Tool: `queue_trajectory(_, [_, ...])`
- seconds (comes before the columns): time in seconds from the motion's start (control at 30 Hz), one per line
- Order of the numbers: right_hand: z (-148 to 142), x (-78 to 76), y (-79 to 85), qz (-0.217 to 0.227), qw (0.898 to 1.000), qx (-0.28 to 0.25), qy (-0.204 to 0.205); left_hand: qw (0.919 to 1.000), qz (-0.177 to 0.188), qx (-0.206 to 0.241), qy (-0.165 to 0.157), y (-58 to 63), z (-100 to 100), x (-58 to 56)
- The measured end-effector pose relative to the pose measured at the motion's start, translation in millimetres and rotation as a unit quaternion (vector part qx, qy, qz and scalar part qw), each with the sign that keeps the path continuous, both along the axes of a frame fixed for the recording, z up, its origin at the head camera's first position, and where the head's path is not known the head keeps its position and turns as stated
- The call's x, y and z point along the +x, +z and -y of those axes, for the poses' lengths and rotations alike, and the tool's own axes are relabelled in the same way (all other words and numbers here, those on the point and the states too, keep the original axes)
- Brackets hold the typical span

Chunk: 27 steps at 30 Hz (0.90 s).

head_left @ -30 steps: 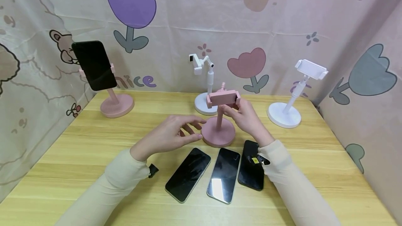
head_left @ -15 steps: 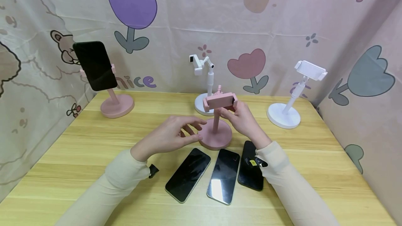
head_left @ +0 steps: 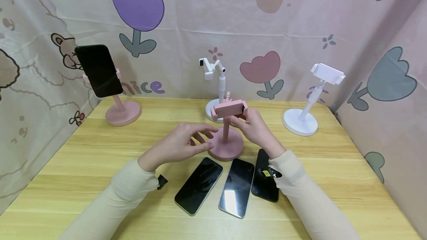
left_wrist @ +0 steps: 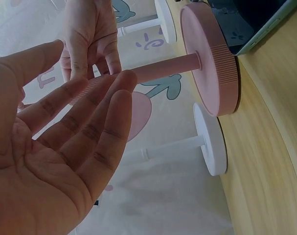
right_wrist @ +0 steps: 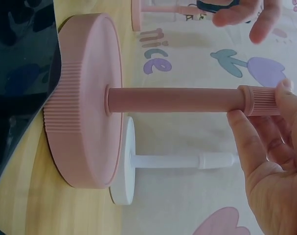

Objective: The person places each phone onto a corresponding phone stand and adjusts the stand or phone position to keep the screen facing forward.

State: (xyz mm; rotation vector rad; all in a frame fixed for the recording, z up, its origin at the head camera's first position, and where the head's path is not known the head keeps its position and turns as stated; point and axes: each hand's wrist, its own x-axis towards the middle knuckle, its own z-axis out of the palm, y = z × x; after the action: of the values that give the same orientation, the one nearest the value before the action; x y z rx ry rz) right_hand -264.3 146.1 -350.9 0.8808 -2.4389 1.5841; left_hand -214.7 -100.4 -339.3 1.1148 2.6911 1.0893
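A pink phone stand (head_left: 227,147) stands upright near the middle of the table, its clamp tilted toward me. My right hand (head_left: 255,130) grips the upper post just under the clamp. In the right wrist view, thumb and fingers close around the ribbed collar (right_wrist: 262,101) there. My left hand (head_left: 181,142) hovers beside the stand's left side, its fingers loosely bent and holding nothing. In the head view its fingertips overlap the base's left edge; whether they touch it I cannot tell. The left wrist view shows the left palm (left_wrist: 55,161) open.
Three dark phones lie in front of the stand: left (head_left: 198,186), middle phone (head_left: 237,188), and right phone (head_left: 261,180), partly under my right wrist. White stands (head_left: 221,84) (head_left: 300,122) stand behind and to the right. Another pink stand (head_left: 123,113) at left holds a black phone (head_left: 99,70).
The pink stand has shifted a little to the left and toward me, with my right hand moving along on its post. My left hand has stayed nearly in place.
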Motion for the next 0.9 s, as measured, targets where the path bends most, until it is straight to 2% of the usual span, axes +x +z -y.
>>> queue_trajectory(0.1, [-0.3, -5.5, -6.9, -0.004, 1.0, 0.0, 0.003, 1.0, -0.004, 0.004, -0.001, -0.4, 1.0, 0.1])
queue_trajectory(0.27, [0.2, -4.8, -6.6, -0.009, 1.0, 0.003, 0.003, 0.9999, -0.013, 0.01, 0.001, 0.7, 2.0, -0.2])
queue_trajectory(0.43, [1.1, -5.4, -6.5, -0.006, 1.0, 0.0, 0.005, 0.9987, -0.031, 0.039, -0.001, 1.9, 3.5, -0.7])
queue_trajectory(0.53, [3.6, -2.3, -2.8, 0.004, 1.0, -0.001, 0.007, 0.9979, -0.041, 0.05, 0.0, 1.9, 4.7, -0.3])
queue_trajectory(0.77, [7.3, 16.5, 16.7, 0.013, 1.0, 0.006, -0.006, 0.9979, -0.047, 0.045, 0.003, 2.3, 4.2, 0.5])
queue_trajectory(0.9, [3.4, 13.5, 14.7, 0.004, 1.0, 0.03, 0.0, 0.9974, -0.052, 0.05, 0.004, 3.5, 3.4, 1.0])
